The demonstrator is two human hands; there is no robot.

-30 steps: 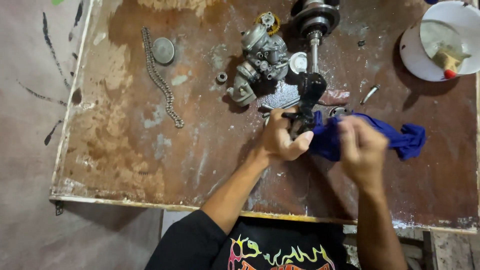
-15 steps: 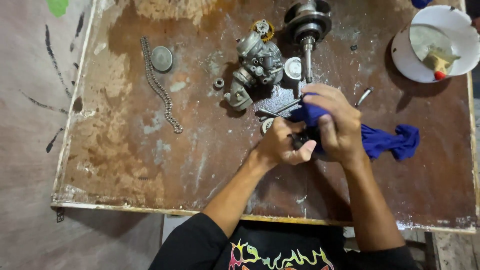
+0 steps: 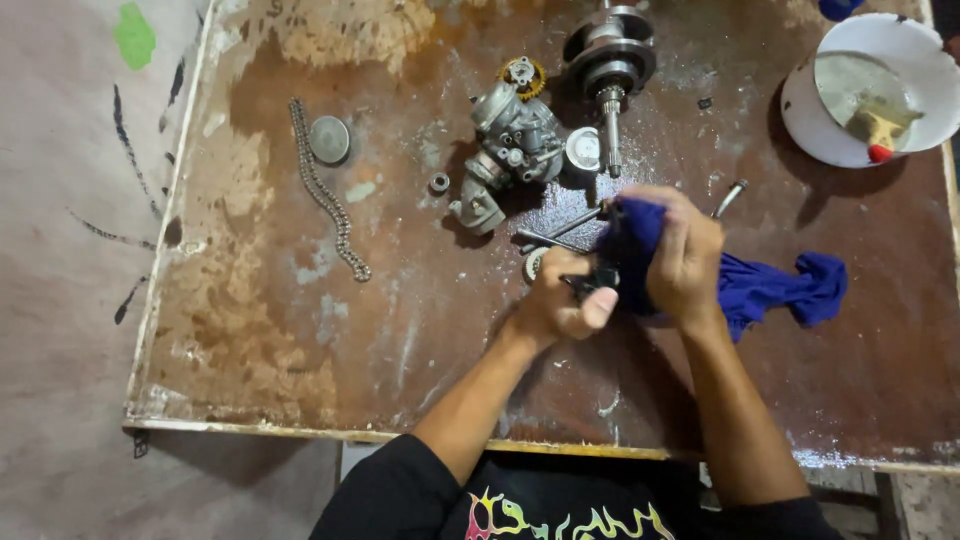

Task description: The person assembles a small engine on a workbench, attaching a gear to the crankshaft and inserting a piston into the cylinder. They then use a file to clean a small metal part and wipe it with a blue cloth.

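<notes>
Slid leftward over the dark part — right hand wrapped in blue rag. Left hand pinching that part (mid-frame). Could slip — greasy metal.

chain, carburetor, crankshaft, white bowl on worn table.

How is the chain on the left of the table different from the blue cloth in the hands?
The chain is grey metal links; the blue cloth is soft fabric. The chain lies stretched in a long, slightly curved line, while the cloth is bunched and crumpled. The chain lies untouched, apart from both hands; the cloth is gripped by the right hand and wrapped over a dark part that the left hand holds. Both rest on the worn brown table.
</notes>
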